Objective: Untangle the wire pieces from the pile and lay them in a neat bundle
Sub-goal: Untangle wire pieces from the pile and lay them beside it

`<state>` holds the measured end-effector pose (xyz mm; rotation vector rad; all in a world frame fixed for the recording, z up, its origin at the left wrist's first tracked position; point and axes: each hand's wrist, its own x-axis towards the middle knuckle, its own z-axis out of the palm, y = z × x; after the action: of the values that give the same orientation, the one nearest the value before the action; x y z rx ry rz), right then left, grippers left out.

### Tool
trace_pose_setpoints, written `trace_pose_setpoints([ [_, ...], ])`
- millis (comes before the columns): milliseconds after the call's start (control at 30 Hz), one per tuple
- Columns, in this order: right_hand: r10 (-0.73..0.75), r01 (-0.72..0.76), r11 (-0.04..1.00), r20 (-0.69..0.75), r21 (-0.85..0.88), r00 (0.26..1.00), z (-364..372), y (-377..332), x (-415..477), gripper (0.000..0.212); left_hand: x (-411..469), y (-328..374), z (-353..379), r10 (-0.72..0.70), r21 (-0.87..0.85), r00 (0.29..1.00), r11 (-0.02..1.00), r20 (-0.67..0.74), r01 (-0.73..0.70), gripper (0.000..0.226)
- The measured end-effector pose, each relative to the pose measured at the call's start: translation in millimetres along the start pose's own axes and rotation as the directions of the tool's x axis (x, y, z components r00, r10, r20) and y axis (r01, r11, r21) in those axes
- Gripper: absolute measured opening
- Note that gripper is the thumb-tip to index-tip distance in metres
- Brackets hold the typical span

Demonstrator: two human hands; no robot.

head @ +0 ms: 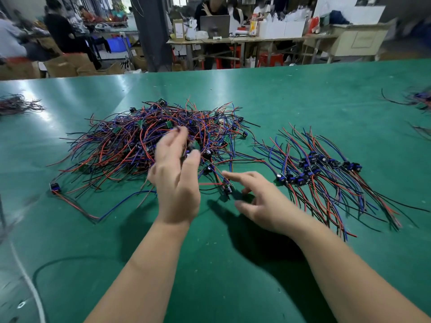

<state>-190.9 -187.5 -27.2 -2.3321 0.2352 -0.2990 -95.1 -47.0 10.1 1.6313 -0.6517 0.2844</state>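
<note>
- Small electronics assembly workshop, by every sign.
- Long green-matted desk (pixel 303 89) heaped with a tangled pile of wire pieces (pixel 130 141), red, blue and black, tipped with small connectors; a sorted bundle (pixel 326 176) beside it.
- Behind: cardboard boxes (pixel 67 65), red stools (pixel 270 59), a blue crate (pixel 115 44), a laptop (pixel 215 25), people (pixel 60 29) busy at other cluttered desks.

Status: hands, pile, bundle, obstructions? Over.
Left hand blurred over tangled pile, grip unclear. Right hand open, by a wire piece at pile's edge. Neat bundle to its right. Nothing between.
</note>
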Motion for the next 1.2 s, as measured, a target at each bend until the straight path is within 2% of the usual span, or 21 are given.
trace_pose_setpoints([
  [100, -0.061, 0.068, 0.989, 0.057, -0.132, 0.997, 12.4, -5.0, 6.0, 0.055, -1.3, 0.1, -2.6, 0.209, 0.108, 0.951, 0.976, -0.225, -0.189, 0.065],
  [167, -0.111, 0.128, 0.978, 0.107, -0.164, 0.988, 21.1, -13.2, 9.8, 0.054, -0.2, -1.9, -0.8, 0.329, 0.149, 0.905, 0.943, -0.271, -0.298, 0.066],
  [233, -0.131, 0.142, 0.989, 0.197, -0.044, 0.972, 27.3, -21.2, 9.8, 0.059, -1.3, -1.9, 3.9, 0.425, 0.12, 0.868, 0.905, -0.256, -0.407, 0.063],
  [300, -0.148, 0.116, 0.982, 0.227, 0.148, 0.963, 27.6, -24.8, 7.8, 0.061, -5.8, 0.9, 9.8, 0.493, 0.114, 0.836, 0.87, -0.24, -0.48, 0.057],
  [367, -0.112, 0.069, 0.957, 0.141, 0.28, 0.984, 22.9, -24.4, 7.4, 0.053, -10.4, 3.5, 13.9, 0.528, 0.128, 0.814, 0.849, -0.241, -0.513, 0.054],
  [433, 0.017, -0.001, 0.962, -0.055, 0.274, 0.998, 14.5, -16.8, 8.8, 0.039, -13.1, 3.7, 14.4, 0.548, 0.176, 0.798, 0.836, -0.249, -0.519, 0.051],
  [500, 0.158, -0.096, 0.971, -0.286, 0.218, 0.945, 2.9, -6.3, 10.8, 0.033, -13.8, 3.2, 12.9, 0.559, 0.291, 0.787, 0.823, -0.261, -0.488, 0.046],
  [567, 0.287, -0.14, 0.92, -0.386, 0.366, 0.876, -7.7, 1.9, 12.3, 0.035, -13.0, 2.8, 12.0, 0.543, 0.298, 0.802, 0.831, -0.248, -0.47, 0.041],
  [600, 0.337, -0.123, 0.867, -0.386, 0.483, 0.859, -12.2, 4.0, 12.8, 0.039, -12.1, 2.9, 12.4, 0.513, 0.226, 0.827, 0.855, -0.23, -0.467, 0.039],
  [667, 0.372, -0.048, 0.727, -0.335, 0.685, 0.866, -17.7, 2.8, 12.1, 0.046, -10.0, 3.7, 15.0, 0.384, -0.031, 0.907, 0.918, -0.172, -0.395, 0.038],
  [767, 0.325, 0.014, 0.548, -0.229, 0.837, 0.918, -19.0, -5.3, 8.9, 0.045, -9.9, 7.1, 19.6, 0.113, -0.358, 0.993, 0.927, -0.026, -0.115, 0.039],
  [867, 0.294, 0.021, 0.477, -0.182, 0.879, 0.938, -17.5, -10.7, 8.3, 0.035, -12.7, 9.2, 23.7, -0.096, -0.54, 0.974, 0.819, 0.203, 0.193, 0.043],
  [933, 0.281, 0.03, 0.439, -0.169, 0.898, 0.945, -17.5, -13.2, 8.9, 0.027, -14.2, 7.4, 25.6, -0.136, -0.587, 0.934, 0.745, 0.331, 0.316, 0.052],
  [1033, 0.242, 0.027, 0.421, -0.141, 0.907, 0.96, -19.5, -13.7, 7.0, 0.019, -19.0, 6.7, 28.1, -0.081, -0.547, 0.89, 0.763, 0.449, 0.345, 0.069],
  [1200, 0.247, -0.11, 0.583, -0.047, 0.805, 0.968, -20.9, -13.3, 1.9, 0.017, -22.7, 5.9, 28.1, -0.069, -0.434, 0.833, 0.828, 0.548, 0.355, 0.079],
])
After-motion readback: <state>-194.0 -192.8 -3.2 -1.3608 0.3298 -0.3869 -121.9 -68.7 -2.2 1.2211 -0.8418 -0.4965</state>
